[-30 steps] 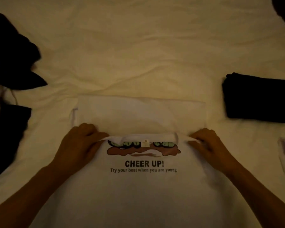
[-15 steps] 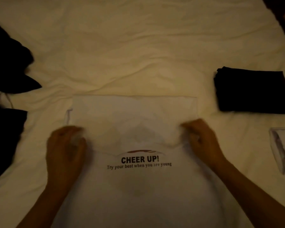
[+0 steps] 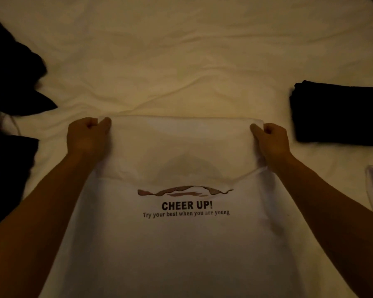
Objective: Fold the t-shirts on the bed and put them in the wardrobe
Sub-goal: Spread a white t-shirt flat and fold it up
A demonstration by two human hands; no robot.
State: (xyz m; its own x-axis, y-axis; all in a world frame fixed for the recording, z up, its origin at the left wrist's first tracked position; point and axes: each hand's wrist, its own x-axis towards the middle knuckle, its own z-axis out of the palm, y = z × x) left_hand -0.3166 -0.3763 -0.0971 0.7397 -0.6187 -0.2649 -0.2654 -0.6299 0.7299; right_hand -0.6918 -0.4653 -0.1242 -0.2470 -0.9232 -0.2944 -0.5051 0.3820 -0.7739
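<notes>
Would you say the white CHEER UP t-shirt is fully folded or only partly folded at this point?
Partly folded. The white t-shirt has its far end doubled over, covering the top of the print, while the left hand and right hand pinch the fold's corners.

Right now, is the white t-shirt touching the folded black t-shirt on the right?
Apart. The head view shows a strip of bare bed sheet between the white t-shirt and the folded black t-shirt.

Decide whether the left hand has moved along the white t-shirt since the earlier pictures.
Yes. The left hand went from near the printed slogan up to the white t-shirt's far folded edge.
</notes>
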